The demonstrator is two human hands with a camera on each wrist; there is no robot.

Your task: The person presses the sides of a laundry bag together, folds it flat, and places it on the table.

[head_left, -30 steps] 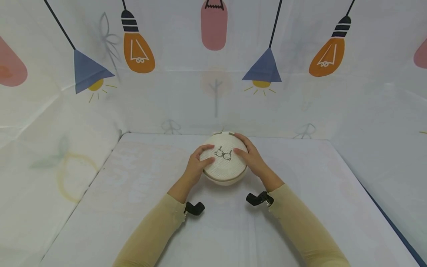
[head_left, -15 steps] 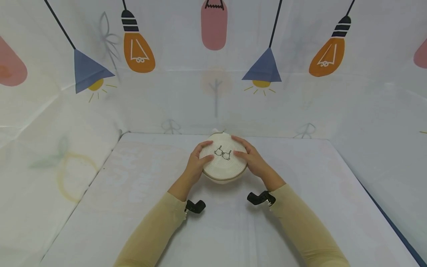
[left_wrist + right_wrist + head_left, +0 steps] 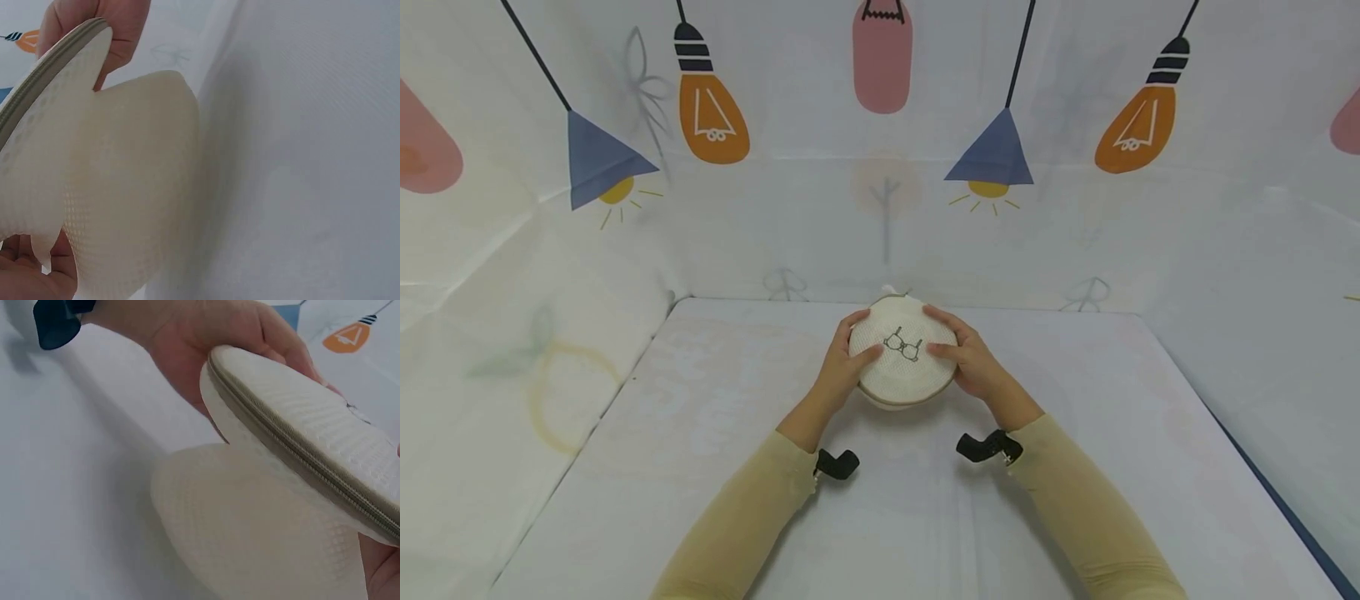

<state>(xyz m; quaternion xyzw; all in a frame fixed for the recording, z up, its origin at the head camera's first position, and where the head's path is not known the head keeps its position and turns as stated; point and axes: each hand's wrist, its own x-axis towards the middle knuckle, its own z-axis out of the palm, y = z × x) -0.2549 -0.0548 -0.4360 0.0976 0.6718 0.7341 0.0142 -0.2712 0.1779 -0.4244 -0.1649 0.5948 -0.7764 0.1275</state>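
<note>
Because the round bag (image 3: 901,372) looks soft, it is probably best handled by its rim, where the zipper (image 3: 312,464) runs; the lower pouch (image 3: 134,162) sags beneath, and whether it touches the surface (image 3: 895,517) cannot be told. The bag is near the far edge, toward twelve o'clock, its glasses drawing (image 3: 901,343) facing up. At about nine to eleven o'clock on the rim, the left hand (image 3: 837,360) has its grip clamped on the bag, thumb on the top face; the right hand (image 3: 976,360) is clamped likewise from one to three o'clock. Even pressure from both sides should hold the circle without buckling it, and light thumbs would likely spare the mesh. A small white tip (image 3: 889,290) pokes out near twelve o'clock; fingers are best clear of it. Farther out, toward seven and five o'clock, are black wrist pieces (image 3: 838,465), best held clear of the bag.
</note>
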